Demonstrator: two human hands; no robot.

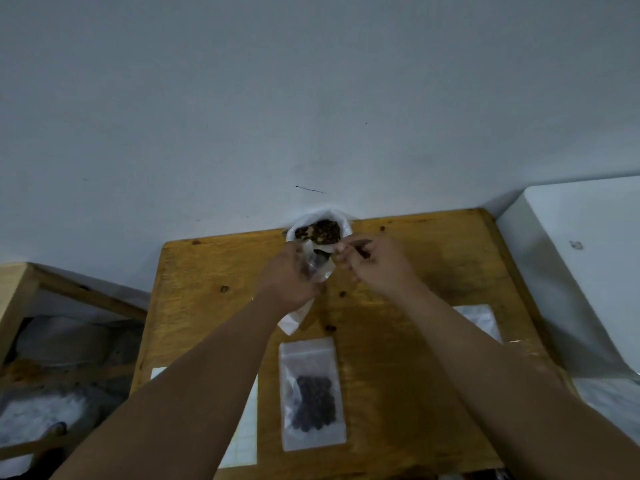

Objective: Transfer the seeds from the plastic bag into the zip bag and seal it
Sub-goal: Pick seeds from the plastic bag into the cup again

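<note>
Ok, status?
Left hand grips small clear zip bag. Right hand pinches dark item at its mouth. White plastic bag of seeds open behind. Nothing between them.

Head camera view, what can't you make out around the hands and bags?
- Head view: whether the right hand pinches anything is too blurred and small to tell.
- Head view: the left hand covers much of the small zip bag it holds.
- Head view: the left forearm hides most of the paper sheet.
</note>
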